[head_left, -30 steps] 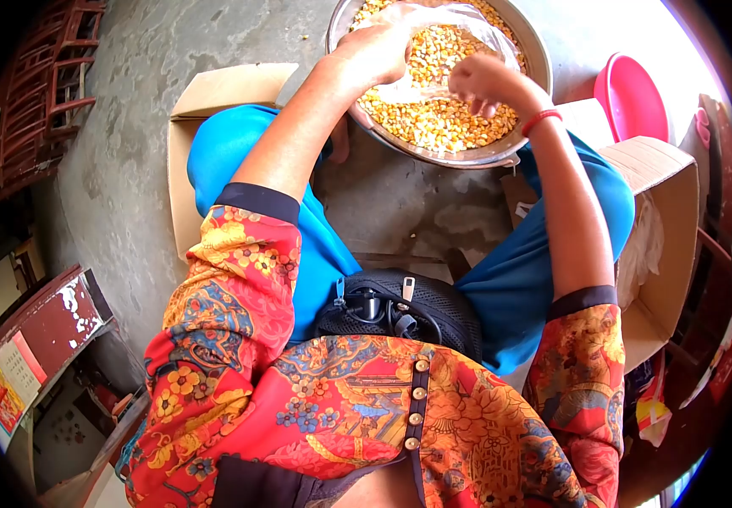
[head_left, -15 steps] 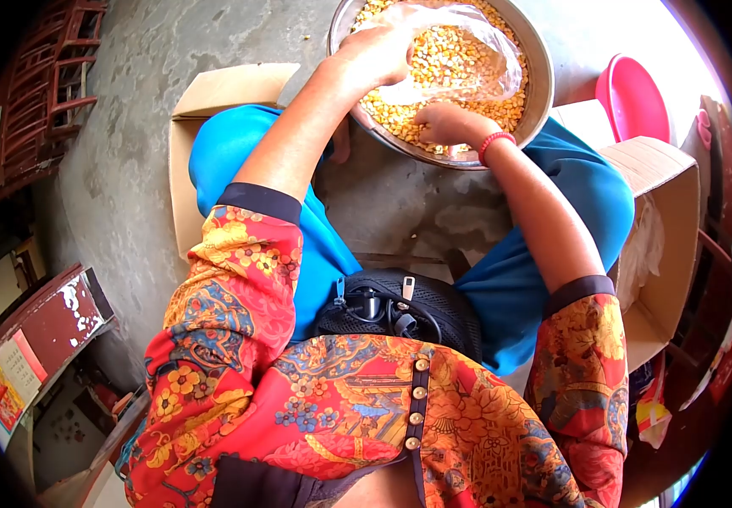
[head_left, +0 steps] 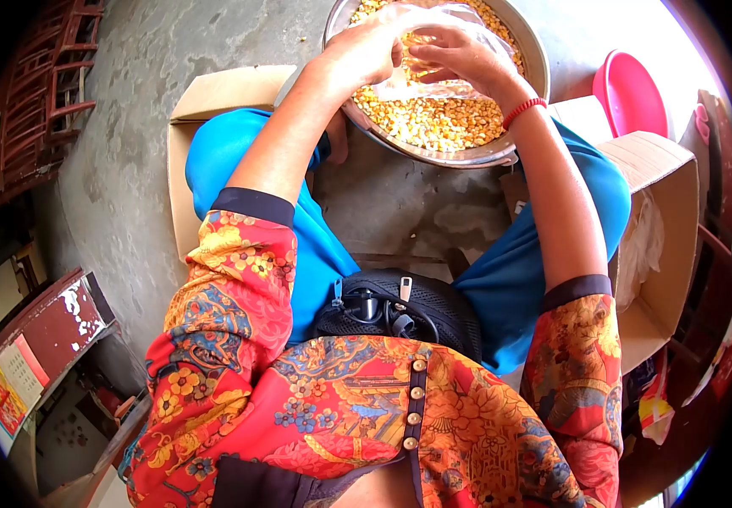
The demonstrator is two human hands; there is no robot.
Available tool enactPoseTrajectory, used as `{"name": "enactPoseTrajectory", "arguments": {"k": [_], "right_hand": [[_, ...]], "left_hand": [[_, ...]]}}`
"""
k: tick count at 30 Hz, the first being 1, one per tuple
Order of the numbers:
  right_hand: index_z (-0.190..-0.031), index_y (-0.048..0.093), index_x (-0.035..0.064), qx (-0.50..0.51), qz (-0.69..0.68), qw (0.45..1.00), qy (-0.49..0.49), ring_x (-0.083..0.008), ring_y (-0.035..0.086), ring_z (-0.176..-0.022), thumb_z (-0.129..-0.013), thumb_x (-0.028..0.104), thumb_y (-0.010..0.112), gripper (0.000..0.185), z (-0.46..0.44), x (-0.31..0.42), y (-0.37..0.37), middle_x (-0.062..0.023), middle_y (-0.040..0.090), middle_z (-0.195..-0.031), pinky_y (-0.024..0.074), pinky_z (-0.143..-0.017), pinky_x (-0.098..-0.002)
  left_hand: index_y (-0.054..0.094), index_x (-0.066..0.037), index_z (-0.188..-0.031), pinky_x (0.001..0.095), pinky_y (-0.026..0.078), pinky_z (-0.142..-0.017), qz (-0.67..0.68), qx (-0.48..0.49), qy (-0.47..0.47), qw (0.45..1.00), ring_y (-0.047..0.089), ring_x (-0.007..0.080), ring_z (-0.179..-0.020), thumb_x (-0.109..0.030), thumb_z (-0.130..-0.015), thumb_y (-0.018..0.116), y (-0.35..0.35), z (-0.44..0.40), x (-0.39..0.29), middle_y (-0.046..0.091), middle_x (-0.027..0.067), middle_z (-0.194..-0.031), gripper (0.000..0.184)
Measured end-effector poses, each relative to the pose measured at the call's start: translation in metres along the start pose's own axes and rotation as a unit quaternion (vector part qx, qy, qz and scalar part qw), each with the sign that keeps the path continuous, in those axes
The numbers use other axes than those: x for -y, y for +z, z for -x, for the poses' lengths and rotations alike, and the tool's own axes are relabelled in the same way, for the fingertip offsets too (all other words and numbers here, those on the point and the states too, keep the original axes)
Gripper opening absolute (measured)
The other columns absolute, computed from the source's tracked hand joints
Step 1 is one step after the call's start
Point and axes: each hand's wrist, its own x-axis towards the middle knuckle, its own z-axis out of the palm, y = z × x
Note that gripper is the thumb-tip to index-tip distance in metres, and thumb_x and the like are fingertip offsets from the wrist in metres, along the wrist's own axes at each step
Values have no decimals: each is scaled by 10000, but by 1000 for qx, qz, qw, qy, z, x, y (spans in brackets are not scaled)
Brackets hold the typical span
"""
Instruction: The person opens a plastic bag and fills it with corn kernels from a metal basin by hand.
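A round metal basin (head_left: 538, 55) full of yellow corn kernels (head_left: 442, 124) stands at the top centre. My left hand (head_left: 367, 49) grips the edge of a clear plastic bag (head_left: 400, 91) over the basin's left part. Beside it, at the mouth of the bag, is my right hand (head_left: 459, 57), a red bracelet at its wrist. Its fingers are apart and point left; I see nothing held in them. The bag lies over the kernels, partly covered by both hands.
To the right of the basin is a pink tub (head_left: 632, 95). Open cardboard boxes (head_left: 666, 245) flank the knees, with plastic inside the right one. A black pouch (head_left: 391, 313) sits at the waist. Dark red furniture (head_left: 40, 326) stands at the left.
My right hand dropped from beside the bag to the kernels at the basin's near side, then rose to the bag's mouth by my left hand. My left hand has stayed nearly still.
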Motion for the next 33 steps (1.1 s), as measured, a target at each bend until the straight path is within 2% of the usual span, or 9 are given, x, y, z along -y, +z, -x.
{"name": "enactPoseTrajectory", "arguments": {"k": [3, 6, 11, 16, 21, 23, 26, 31, 33], "right_hand": [[-960, 593, 17, -70, -14, 996, -47, -138, 615, -624, -870, 250, 551, 253, -3, -7, -13, -61, 614, -837, 537, -564, -250], [-938, 605, 42, 127, 311, 927, 167, -160, 620, -606, -841, 189, 507, 202, -2, -18, -22, -95, 631, -816, 512, -429, -283], [-900, 647, 22, 138, 549, 824, 23, -349, 610, -855, -734, 189, 484, 286, 7, -63, 9, -207, 631, -886, 479, -781, -396], [-925, 640, 39, 163, 474, 865, -3, -342, 602, -876, -740, 293, 537, 331, 14, -58, 37, -197, 632, -908, 467, -792, -412], [-895, 616, 0, 229, 424, 876, -19, -301, 629, -745, -707, 136, 602, 233, 3, -74, 28, -195, 635, -828, 501, -634, -387], [-846, 595, -20, 255, 324, 903, 119, -196, 609, -541, -721, 65, 567, 154, 7, -63, 17, -137, 618, -702, 492, -456, -318], [-862, 604, 13, 281, 259, 908, 175, -133, 581, -517, -805, 107, 538, 129, 6, -47, 2, -54, 570, -653, 513, -477, -268], [-972, 572, -8, 163, 84, 980, 82, -129, 584, -569, -843, 162, 563, 213, -6, -21, -18, -69, 583, -725, 517, -524, -246], [-993, 570, -14, -39, -29, 999, -17, -132, 599, -648, -846, 192, 573, 254, -2, -15, -15, -99, 600, -785, 532, -565, -249]], "left_hand": [[472, -222, -1234, 386, 489, -645, 65, -43, 22, 997, 616, 299, -741, 1, -648, 560, -22, 22, -34, 622, 171, -773, 634], [399, -276, -1283, 387, 488, -629, 20, -41, 5, 999, 616, 290, -720, 8, -635, 572, -10, 9, -20, 616, 158, -740, 729], [412, -256, -1255, 380, 489, -687, 11, -45, -20, 999, 608, 272, -805, 4, -658, 589, -19, 22, -41, 610, 117, -875, 675], [418, -265, -1250, 379, 486, -744, 3, -100, -48, 994, 588, 254, -899, -3, -681, 569, -12, 18, -41, 578, 79, -990, 644], [415, -283, -1267, 371, 477, -770, 13, -109, 28, 994, 573, 248, -926, 27, -687, 542, -12, 21, -37, 546, 75, -1013, 670], [417, -283, -1266, 369, 475, -774, 14, -95, 17, 995, 572, 248, -926, 27, -685, 542, -13, 18, -36, 545, 74, -1015, 671], [421, -278, -1263, 372, 477, -771, 15, -97, 23, 995, 577, 250, -917, 29, -679, 542, -10, 14, -32, 557, 74, -1001, 670], [432, -251, -1248, 394, 489, -751, 1, -70, -10, 997, 596, 264, -895, 29, -674, 543, -15, 16, -37, 594, 83, -955, 648], [438, -233, -1236, 407, 496, -742, 12, -68, -10, 998, 604, 275, -891, 27, -679, 539, -16, 18, -38, 605, 89, -949, 623]]}}
